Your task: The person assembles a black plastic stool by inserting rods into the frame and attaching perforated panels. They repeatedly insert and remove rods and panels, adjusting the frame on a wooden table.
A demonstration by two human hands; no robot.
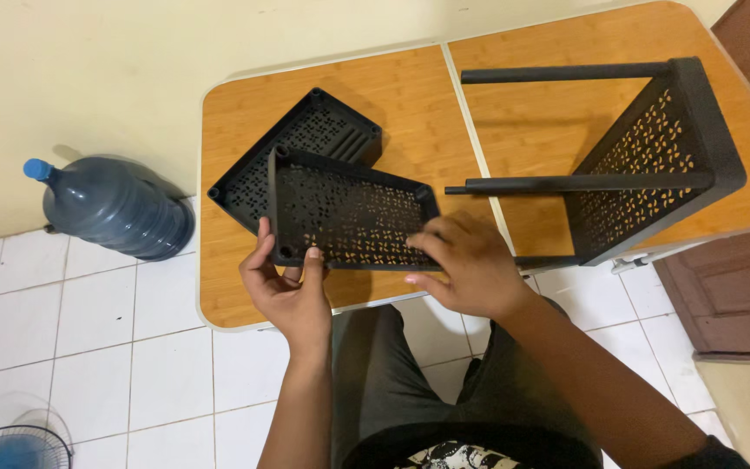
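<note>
A black perforated plastic shelf tray is held tilted above the near edge of a wooden table. My left hand grips its near left corner from below. My right hand clasps its near right edge. A second black perforated tray lies flat on the table right behind it, partly covered by the held one. To the right, a third black tray stands on its side with long black poles sticking out of it to the left.
A large blue water jug lies on the white tiled floor left of the table. A fan's guard shows at the bottom left corner. A brown door stands at the right. My legs are under the table's near edge.
</note>
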